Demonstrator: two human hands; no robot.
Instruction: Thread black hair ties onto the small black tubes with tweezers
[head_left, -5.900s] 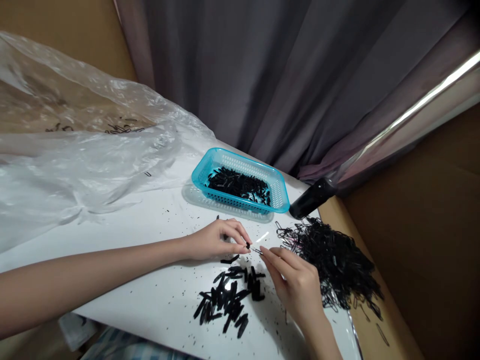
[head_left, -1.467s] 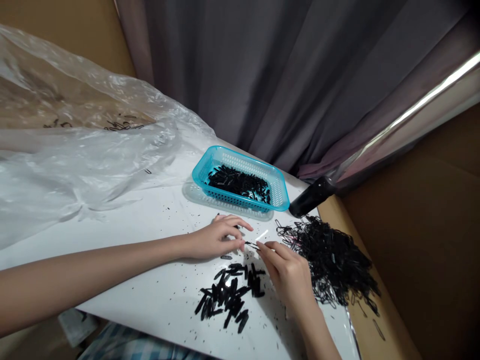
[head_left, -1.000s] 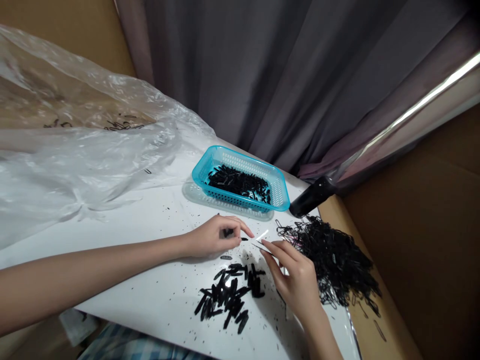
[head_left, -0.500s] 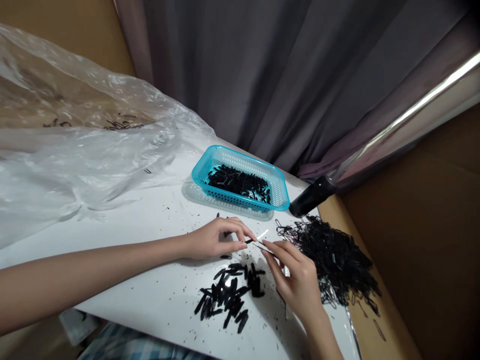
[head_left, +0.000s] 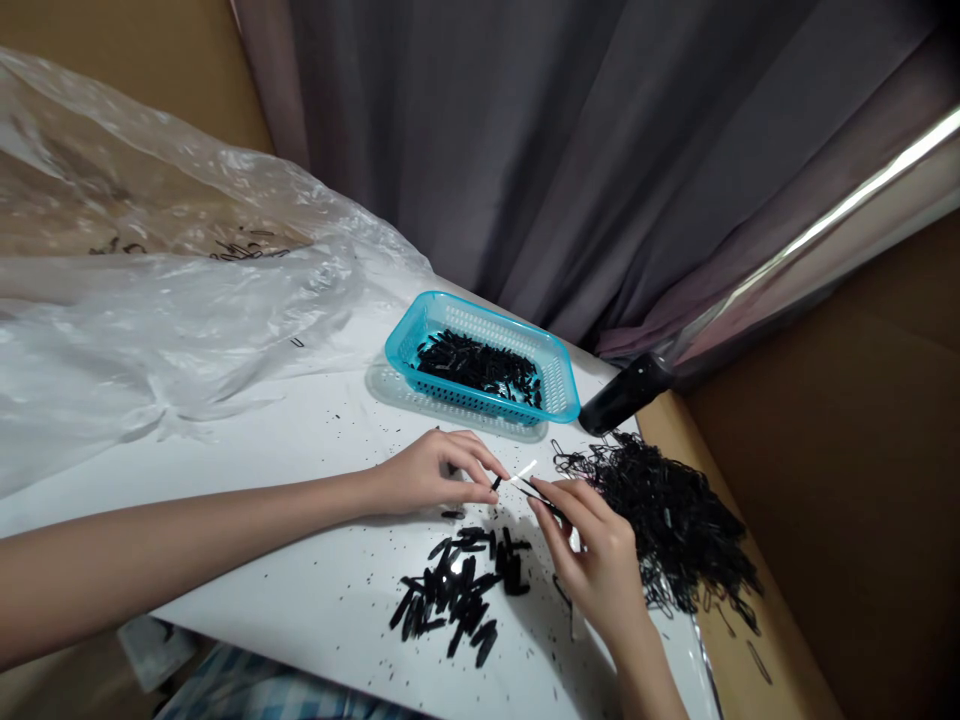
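Between thumb and forefinger, my left hand (head_left: 442, 470) pinches a small black strip (head_left: 496, 483). My right hand (head_left: 596, 545) grips black tweezers (head_left: 547, 497), whose thin tips point left toward that strip; whether they touch it I cannot tell. A whitish strip (head_left: 526, 470) shows just beyond the tips. In front of the hands lies a loose heap of flat black pieces (head_left: 454, 590). Right of my right hand is a big tangled pile of black wire loops (head_left: 675, 520).
A blue perforated basket (head_left: 559, 408) with black pieces in it stands behind the hands on the white tabletop (head_left: 285, 580). Clear plastic sheeting (head_left: 187, 330) covers the left side. A black cylindrical object (head_left: 626, 393) leans by the basket. Grey curtain (head_left: 450, 150) hangs behind.
The tweezers in my right hand have drawn back slightly to the right, and their arms look farther apart. The black strip at my left fingertips has turned to a steeper angle.
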